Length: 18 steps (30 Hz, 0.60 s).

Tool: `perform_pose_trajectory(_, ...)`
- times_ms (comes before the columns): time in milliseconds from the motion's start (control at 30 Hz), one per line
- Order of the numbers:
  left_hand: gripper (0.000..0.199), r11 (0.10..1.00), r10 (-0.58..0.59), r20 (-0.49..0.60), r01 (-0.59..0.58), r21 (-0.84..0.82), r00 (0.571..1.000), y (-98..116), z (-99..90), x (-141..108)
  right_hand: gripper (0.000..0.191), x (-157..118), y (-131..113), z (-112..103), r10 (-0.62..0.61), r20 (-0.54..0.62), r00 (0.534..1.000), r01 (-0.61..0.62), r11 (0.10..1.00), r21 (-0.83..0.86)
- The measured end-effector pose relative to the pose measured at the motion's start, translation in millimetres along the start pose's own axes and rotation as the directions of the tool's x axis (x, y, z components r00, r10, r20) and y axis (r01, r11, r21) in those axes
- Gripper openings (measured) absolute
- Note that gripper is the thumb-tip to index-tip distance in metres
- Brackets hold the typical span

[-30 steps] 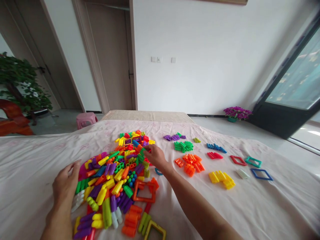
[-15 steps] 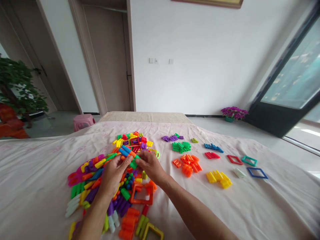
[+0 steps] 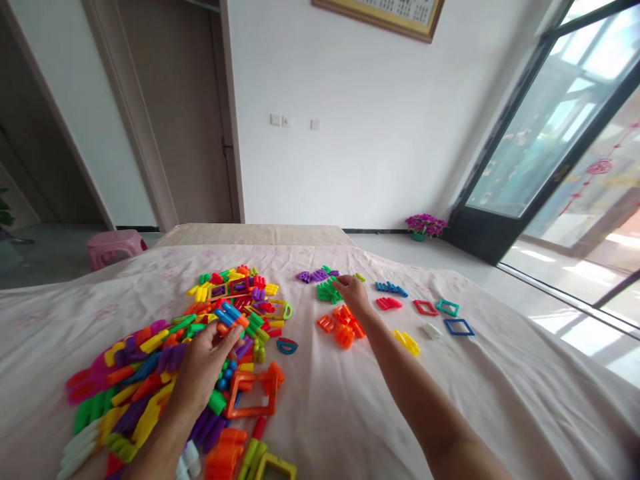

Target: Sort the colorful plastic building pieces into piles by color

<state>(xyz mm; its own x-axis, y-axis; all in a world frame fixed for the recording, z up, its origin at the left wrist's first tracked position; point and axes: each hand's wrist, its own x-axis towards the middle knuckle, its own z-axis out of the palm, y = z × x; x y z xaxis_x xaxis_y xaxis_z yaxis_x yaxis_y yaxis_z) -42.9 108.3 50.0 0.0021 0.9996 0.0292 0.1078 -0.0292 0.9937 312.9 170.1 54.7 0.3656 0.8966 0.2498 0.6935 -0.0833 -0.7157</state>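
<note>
Change is at the right hand (image 3: 354, 293): it has just been brought across to the green blocks (image 3: 327, 291), 1 o'clock of centre. Blue-and-orange blocks (image 3: 230, 315) are kept in the left hand (image 3: 200, 367), at 10 o'clock over the mixed heap (image 3: 171, 357). So the hands are now split, one at the heap, one at the colour groups.

Left grip: closed, blocks pinched between thumb and fingers. Right grip: fingers bent down at the green blocks; how far open, and whether a piece is held, cannot be told.

Orange blocks (image 3: 344, 333) are laid at 2 o'clock, just nearer than the green. Yellow blocks (image 3: 407, 342) are partly covered by the right forearm at 3. Blue blocks (image 3: 391, 289) and red blocks (image 3: 389, 304) are grouped towards 2; blue frame (image 3: 460, 334) is laid flat, further out at 3.

Tabletop (image 3: 320, 413) is covered by a pale, creased cloth. Pink stool (image 3: 116, 247) is parked off the edge at 10, magenta flowers (image 3: 425, 223) on the floor at 1. White wall (image 3: 360, 147) at 12, glass door (image 3: 535, 133) at 2.
</note>
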Motion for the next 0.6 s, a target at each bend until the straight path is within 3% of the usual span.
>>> perform_pose_trajectory(167,0.049,1.0,-0.01,0.091,0.009,0.011,0.996,-3,13.3,-4,0.034,26,25,-22,0.108,-0.034,0.994,-0.113,0.958,-0.262)
perform_pose_trajectory(300,0.047,1.0,-0.006,0.108,0.009,-0.029,0.994,-1,20.8,-8,0.033,22,13,-15,0.068,-0.082,0.994,-0.09,0.945,-0.314)
perform_pose_trajectory(367,0.049,0.999,-0.009,0.113,0.013,-0.038,0.994,0,23.7,-9,0.03,8,-9,-4,-0.016,-0.038,0.999,0.008,0.981,-0.192)
perform_pose_trajectory(433,0.053,0.999,-0.021,0.142,0.027,-0.036,0.99,1,25.5,-11,0.028,-14,-40,12,-0.125,0.144,0.982,0.112,0.989,0.094)
perform_pose_trajectory(500,0.056,0.998,-0.041,0.2,0.048,-0.033,0.979,1,26.3,-12,0.035,-42,-71,29,-0.237,0.349,0.907,0.07,0.901,0.428)
perform_pose_trajectory(600,0.058,0.998,-0.047,0.274,0.056,-0.028,0.961,1,26.8,-15,0.043,-84,-106,49,-0.418,0.499,0.759,-0.017,0.753,0.658)
